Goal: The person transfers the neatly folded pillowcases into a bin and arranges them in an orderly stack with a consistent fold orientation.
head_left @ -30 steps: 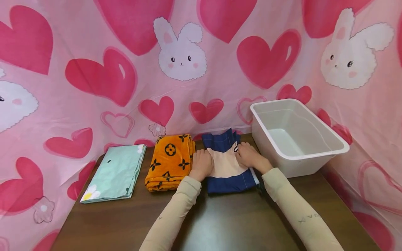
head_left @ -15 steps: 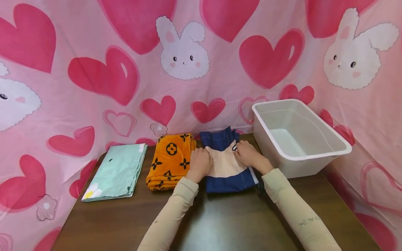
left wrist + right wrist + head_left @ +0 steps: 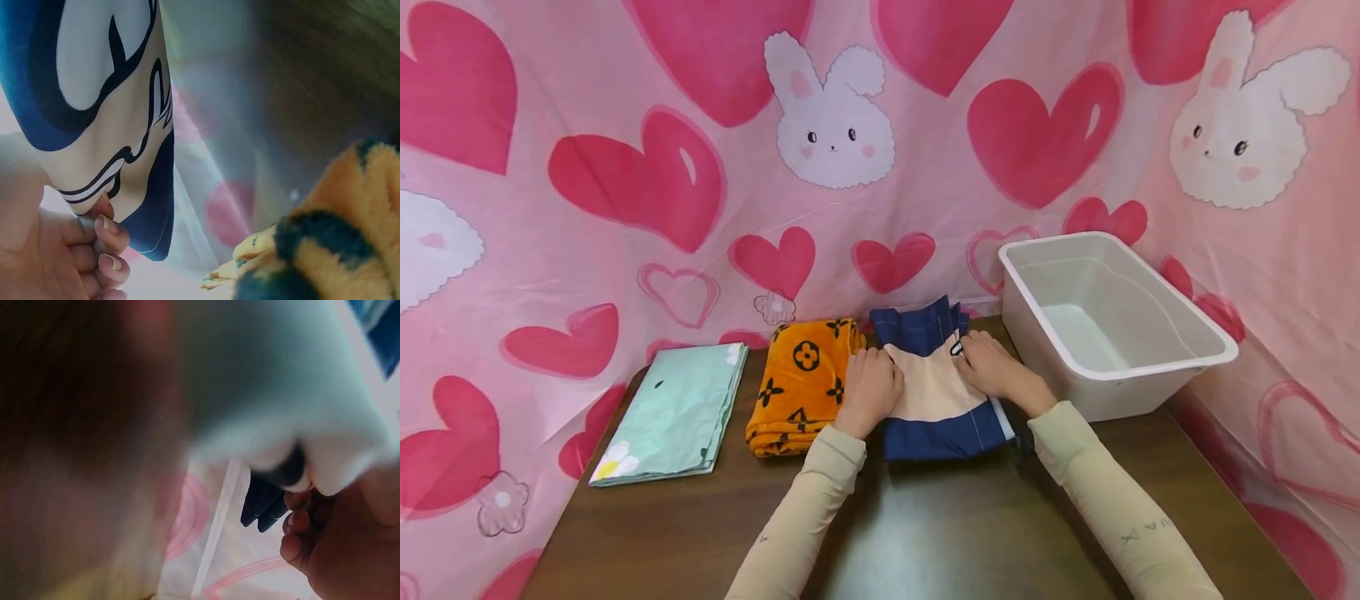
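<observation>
The folded navy-and-cream cloth (image 3: 928, 387) is near the counter's back edge, right of its middle; the left hand (image 3: 872, 387) pinches its left side between thumb and curled fingers; the right hand (image 3: 992, 367) appears to pinch the opposite side, though that wrist view is blurred, and I cannot tell how much cloth rests on the counter (image 3: 925, 525); uneven tension could skew the folds, and a loose pinch could let the ruffled back layers slip open; just left lies the orange blanket (image 3: 801, 387), which the left knuckles could nudge; the mint cloth (image 3: 673, 408) lies toward the counter's left edge; the white bin (image 3: 1120, 396) stands at the back right corner, where a wide right elbow might knock it.
</observation>
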A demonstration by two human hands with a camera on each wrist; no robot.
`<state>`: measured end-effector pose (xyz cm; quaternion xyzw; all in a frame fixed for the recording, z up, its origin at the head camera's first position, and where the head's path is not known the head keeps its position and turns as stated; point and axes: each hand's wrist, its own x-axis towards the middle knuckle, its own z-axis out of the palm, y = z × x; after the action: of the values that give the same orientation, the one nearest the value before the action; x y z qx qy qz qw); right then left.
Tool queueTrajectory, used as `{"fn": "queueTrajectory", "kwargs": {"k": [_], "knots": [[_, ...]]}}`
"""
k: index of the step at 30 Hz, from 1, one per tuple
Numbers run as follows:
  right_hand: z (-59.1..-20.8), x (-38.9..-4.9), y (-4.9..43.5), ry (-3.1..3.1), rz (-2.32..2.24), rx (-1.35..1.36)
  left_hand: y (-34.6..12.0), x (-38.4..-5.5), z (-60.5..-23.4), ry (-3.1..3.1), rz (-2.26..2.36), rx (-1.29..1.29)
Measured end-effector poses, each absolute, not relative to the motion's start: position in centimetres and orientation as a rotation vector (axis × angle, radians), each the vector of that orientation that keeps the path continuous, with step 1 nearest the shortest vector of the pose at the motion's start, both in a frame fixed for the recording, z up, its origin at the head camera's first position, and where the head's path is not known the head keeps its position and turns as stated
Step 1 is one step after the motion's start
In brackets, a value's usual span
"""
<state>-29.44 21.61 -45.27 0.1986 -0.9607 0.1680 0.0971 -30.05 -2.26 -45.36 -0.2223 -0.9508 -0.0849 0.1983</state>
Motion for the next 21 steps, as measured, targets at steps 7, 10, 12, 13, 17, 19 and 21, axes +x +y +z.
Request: {"fn": "queueTrajectory", "kwargs": {"k": [7, 10, 12, 13, 17, 19, 21], "knots": [[-44.3, -29.2, 21.7, -2.822, 0.518, 0.606, -2.3, -29.8, -44.9, -2.692, -0.258, -0.596], [-44.0, -29.1, 21.7, -2.833, 0.528, 0.608, -2.4, -29.6, -44.6, -2.716, -0.256, -0.589], [-43.9, -29.0, 21.8, -2.837, 0.526, 0.617, -2.5, -29.4, -44.4, -2.716, -0.255, -0.591], [-43.9, -29.0, 21.8, -2.836, 0.523, 0.621, -2.5, -29.3, -44.3, -2.715, -0.254, -0.592], [-43.6, -29.0, 21.8, -2.816, 0.501, 0.629, -2.6, -29.1, -43.8, -2.708, -0.27, -0.596], [-43.4, -28.9, 21.8, -2.818, 0.497, 0.628, -2.7, -29.0, -43.7, -2.713, -0.27, -0.598], [-43.2, -28.8, 21.8, -2.83, 0.489, 0.628, -2.8, -28.9, -43.7, -2.721, -0.269, -0.596]]}}
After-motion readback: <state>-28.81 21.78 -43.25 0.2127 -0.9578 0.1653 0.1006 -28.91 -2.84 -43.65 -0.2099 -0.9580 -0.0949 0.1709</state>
